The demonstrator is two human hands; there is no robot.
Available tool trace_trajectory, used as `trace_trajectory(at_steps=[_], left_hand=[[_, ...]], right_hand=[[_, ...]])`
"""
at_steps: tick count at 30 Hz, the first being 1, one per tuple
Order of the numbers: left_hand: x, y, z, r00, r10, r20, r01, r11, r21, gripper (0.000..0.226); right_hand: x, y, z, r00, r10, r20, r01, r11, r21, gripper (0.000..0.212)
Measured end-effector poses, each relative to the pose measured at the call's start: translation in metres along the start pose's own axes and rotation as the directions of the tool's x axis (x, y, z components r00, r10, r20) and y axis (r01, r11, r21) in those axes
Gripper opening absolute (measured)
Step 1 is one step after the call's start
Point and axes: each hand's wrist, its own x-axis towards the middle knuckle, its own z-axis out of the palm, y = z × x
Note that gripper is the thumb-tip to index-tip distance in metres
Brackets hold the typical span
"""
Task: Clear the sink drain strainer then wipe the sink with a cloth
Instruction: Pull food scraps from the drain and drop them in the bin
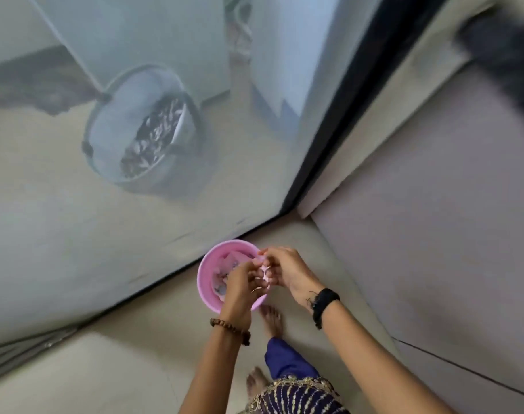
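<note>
We hold both hands over the pink bin [208, 274] on the floor: the left hand [240, 283] and right hand [284, 270] pinch a small pale piece, likely the strainer [266, 271], between curled fingers [259, 282]. We judge the strainer-clearing step underway; next, debris must drop into the bin below the fingertips.

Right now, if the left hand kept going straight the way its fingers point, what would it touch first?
Probably the small pale item pinched between both hands, then the right hand; the pink bin sits below. Depth is unclear.
</note>
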Motion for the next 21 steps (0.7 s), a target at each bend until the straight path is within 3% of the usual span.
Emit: trace_trajectory(at_steps=[3,6,11,15,21], left_hand=[[-0.097,0.029,0.053,0.972,0.088,0.219,-0.074,0.995,-0.068,0.036],[-0.186,0.044,0.111,0.893,0.132,0.429,-0.136,0.99,-0.022,0.042],[-0.279,0.03,0.225,0.753,0.093,0.652,-0.203,0.974,0.096,0.045],[-0.311,-0.001,0.334,0.691,-0.058,0.72,-0.239,0.922,0.304,0.038],[-0.321,-0.07,0.49,0.687,-0.205,0.697,-0.306,0.789,0.533,0.038]], right_hand=[[-0.099,-0.054,-0.035,0.993,-0.104,0.05,0.09,0.971,0.22,0.021],[-0.193,-0.092,-0.08,0.97,-0.229,0.078,0.189,0.917,0.35,0.02],[-0.304,-0.123,-0.176,0.915,-0.376,-0.148,0.401,0.803,0.441,0.023],[-0.357,-0.134,-0.275,0.826,-0.396,-0.402,0.554,0.707,0.44,0.023],[-0.378,-0.13,-0.42,0.643,-0.327,-0.693,0.675,0.669,0.31,0.024]])
